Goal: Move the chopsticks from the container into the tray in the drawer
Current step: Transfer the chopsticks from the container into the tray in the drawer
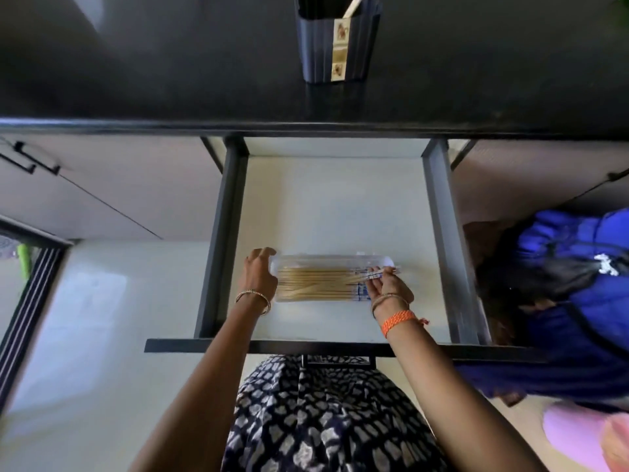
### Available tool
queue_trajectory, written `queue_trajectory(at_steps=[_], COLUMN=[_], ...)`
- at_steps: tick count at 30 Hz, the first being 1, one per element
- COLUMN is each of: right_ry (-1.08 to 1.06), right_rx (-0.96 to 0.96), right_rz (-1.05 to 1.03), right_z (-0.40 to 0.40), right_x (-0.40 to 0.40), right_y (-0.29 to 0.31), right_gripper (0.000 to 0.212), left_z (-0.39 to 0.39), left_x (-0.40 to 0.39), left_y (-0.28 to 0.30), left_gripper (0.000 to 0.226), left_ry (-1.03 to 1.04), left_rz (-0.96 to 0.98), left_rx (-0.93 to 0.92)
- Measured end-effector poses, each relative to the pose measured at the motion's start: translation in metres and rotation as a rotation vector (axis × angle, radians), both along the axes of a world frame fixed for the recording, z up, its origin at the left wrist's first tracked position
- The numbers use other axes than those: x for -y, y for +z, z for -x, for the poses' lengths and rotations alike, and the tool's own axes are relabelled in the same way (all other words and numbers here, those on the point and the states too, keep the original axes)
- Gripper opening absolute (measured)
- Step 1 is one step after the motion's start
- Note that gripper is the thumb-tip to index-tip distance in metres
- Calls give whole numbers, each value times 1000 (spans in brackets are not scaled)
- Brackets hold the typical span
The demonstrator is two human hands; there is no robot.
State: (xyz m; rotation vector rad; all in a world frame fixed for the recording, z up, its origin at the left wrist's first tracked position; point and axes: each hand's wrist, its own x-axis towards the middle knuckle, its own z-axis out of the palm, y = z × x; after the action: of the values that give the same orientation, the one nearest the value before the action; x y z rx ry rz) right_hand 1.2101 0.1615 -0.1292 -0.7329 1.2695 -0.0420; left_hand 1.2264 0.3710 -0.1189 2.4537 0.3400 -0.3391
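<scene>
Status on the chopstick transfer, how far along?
Mostly done: many chopsticks lie flat in the clear tray in the drawer. In hand: right hand pinches a few over the tray; left hand steadies its end. Left: at least one stick in the container.

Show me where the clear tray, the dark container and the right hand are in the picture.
clear tray point(335, 257): head view, its far rim.
dark container point(318, 49): head view, its ribbed front wall.
right hand point(388, 284): head view, its middle, beside the chopsticks' patterned ends.
</scene>
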Motion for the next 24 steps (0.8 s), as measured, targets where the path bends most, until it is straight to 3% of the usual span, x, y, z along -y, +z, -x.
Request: queue_trajectory(at_steps=[4,11,16,21,24], right_ry=[31,37,159,356,415], right_rx=[-48,-100,-212,-199,-178], right_rz=[25,48,34,45,76], right_z=[1,-2,-6,-15,-20], right_x=[-3,-25,-23,-16,-13], right_y=[-4,4,11,23,38], right_gripper=[27,15,35,31,15], left_z=[14,21,21,11,-5], left_x=[-12,-15,-15,-12,-4], left_y=[-4,-7,-9,-3,8], left_gripper=[55,55,53,55,55], left_ry=[8,48,56,102,116], left_rz=[43,64,70,78,68], left_rx=[-72,-81,-74,-10,68])
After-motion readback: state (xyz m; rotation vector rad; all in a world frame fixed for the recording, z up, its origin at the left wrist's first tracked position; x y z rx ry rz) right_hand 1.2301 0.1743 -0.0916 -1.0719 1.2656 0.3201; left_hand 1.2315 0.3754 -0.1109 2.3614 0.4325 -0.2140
